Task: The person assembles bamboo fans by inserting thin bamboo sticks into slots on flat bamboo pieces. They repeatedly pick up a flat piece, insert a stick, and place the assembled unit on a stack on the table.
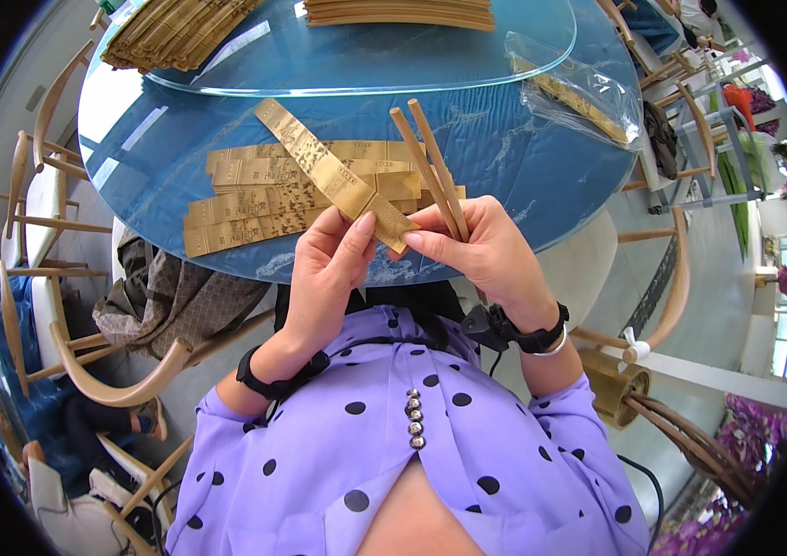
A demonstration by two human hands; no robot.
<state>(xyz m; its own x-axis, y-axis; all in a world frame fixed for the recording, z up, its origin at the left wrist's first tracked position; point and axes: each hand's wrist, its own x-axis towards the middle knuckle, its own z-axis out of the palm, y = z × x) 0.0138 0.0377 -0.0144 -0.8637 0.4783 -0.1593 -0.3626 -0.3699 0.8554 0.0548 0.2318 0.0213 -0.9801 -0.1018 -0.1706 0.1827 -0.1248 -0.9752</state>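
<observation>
A long gold printed paper strip (312, 159) slants up and to the left from between my hands, over the near part of the blue table. My left hand (336, 255) pinches it near its lower end, thumb on top. The strip's end (396, 228) is bent and held between the thumb and fingertips of my right hand (482, 248). Two round wooden sticks (431, 157) also stand up out of the right hand, tilted to the left. Beneath the strip, several similar gold strips (250, 206) lie overlapped on the tabletop.
A raised glass disc (366, 74) on the blue-covered table (523, 171) bears a pile of gold strips (176, 32) and a second stack (401, 11). A clear plastic bag (588, 97) with a gold piece lies at the right. Wooden chairs (125, 389) stand around, one with a patterned jacket (176, 296).
</observation>
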